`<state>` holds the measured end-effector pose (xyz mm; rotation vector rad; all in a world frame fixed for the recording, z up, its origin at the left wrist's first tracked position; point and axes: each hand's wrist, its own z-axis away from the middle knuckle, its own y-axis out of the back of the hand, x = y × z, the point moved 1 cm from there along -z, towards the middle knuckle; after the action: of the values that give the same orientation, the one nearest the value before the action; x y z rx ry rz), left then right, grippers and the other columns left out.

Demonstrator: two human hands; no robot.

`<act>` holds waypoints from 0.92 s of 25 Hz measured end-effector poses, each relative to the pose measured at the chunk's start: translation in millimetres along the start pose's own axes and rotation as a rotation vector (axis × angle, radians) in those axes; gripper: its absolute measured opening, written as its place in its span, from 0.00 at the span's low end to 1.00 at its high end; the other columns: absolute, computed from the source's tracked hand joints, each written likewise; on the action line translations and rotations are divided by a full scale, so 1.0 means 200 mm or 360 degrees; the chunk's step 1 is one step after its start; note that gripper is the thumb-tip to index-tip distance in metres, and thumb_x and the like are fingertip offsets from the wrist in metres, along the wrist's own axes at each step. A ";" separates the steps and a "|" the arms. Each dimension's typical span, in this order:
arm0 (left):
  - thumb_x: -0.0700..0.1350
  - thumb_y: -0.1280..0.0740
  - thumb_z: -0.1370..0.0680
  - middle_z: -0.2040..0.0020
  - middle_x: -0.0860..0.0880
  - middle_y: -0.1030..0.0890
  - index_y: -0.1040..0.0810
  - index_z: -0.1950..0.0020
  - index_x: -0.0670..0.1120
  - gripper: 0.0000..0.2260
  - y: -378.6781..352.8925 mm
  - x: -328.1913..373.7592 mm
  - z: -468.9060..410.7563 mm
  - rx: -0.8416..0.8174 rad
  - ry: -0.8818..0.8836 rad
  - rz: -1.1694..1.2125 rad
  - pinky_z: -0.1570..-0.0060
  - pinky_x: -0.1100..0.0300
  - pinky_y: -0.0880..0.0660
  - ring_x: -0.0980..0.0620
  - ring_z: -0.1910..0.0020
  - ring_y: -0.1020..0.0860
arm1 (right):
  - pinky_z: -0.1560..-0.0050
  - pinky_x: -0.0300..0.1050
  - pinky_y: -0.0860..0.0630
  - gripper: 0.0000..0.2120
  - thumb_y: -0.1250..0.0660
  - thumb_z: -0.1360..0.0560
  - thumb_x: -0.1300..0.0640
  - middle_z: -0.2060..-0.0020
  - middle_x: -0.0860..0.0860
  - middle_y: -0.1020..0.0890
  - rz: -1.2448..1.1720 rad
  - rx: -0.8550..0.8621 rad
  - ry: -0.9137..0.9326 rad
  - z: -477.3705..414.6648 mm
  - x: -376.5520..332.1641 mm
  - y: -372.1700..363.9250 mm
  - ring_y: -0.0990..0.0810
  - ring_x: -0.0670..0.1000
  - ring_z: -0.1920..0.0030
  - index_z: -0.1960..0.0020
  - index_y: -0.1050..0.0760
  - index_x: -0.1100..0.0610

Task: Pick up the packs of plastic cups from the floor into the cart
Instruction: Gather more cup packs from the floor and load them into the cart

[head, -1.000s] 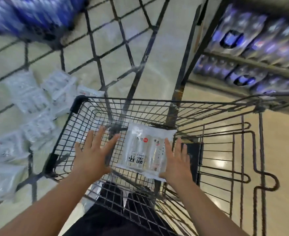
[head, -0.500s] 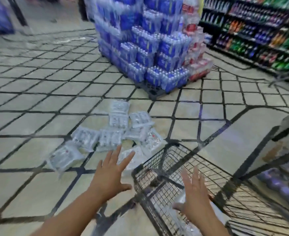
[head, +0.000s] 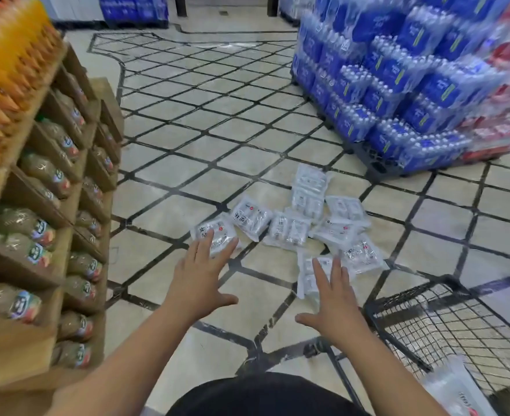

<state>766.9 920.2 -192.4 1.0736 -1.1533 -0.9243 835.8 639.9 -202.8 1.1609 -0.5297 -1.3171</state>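
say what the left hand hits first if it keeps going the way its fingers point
Probably the nearest-left cup pack: the left hand is open, its fingertips overlapping that pack's near edge in the picture. Depth is unclear.

Both bare arms reach forward and down, side by side and apart. The left hand [head: 198,276] is palm down, fingers spread, thumb pointing inward. The right hand [head: 335,301] matches it, flat and splayed, thumb toward the left. Neither holds anything.
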 end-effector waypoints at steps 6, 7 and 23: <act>0.69 0.24 0.35 0.17 0.48 0.58 0.62 0.20 0.66 0.57 -0.04 -0.11 -0.11 0.0003 0.0087 0.0131 0.24 0.42 0.38 0.41 0.19 0.52 | 0.20 0.59 0.55 0.59 0.26 0.27 0.38 0.24 0.53 0.77 0.0034 -0.0029 0.0044 -0.20 -0.11 0.04 0.69 0.59 0.20 0.19 0.71 0.45; 0.69 0.24 0.34 0.17 0.48 0.58 0.61 0.19 0.66 0.56 -0.05 -0.09 -0.16 -0.0019 0.0076 0.0144 0.24 0.42 0.39 0.42 0.19 0.52 | 0.20 0.59 0.55 0.60 0.26 0.28 0.38 0.23 0.53 0.76 0.0011 -0.0037 0.0022 -0.25 -0.09 0.04 0.68 0.59 0.20 0.19 0.72 0.45; 0.70 0.23 0.37 0.17 0.47 0.50 0.54 0.19 0.66 0.56 -0.07 0.55 -1.48 -0.0233 -0.0308 0.0055 0.24 0.42 0.38 0.41 0.19 0.47 | 0.20 0.59 0.53 0.59 0.25 0.27 0.38 0.22 0.56 0.72 -0.0229 0.0008 -0.0321 -1.11 0.72 0.53 0.66 0.62 0.20 0.18 0.68 0.47</act>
<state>1076.4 861.3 -200.7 0.8576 -1.2375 -1.0861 1109.3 568.2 -238.6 1.0925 -0.6044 -1.5688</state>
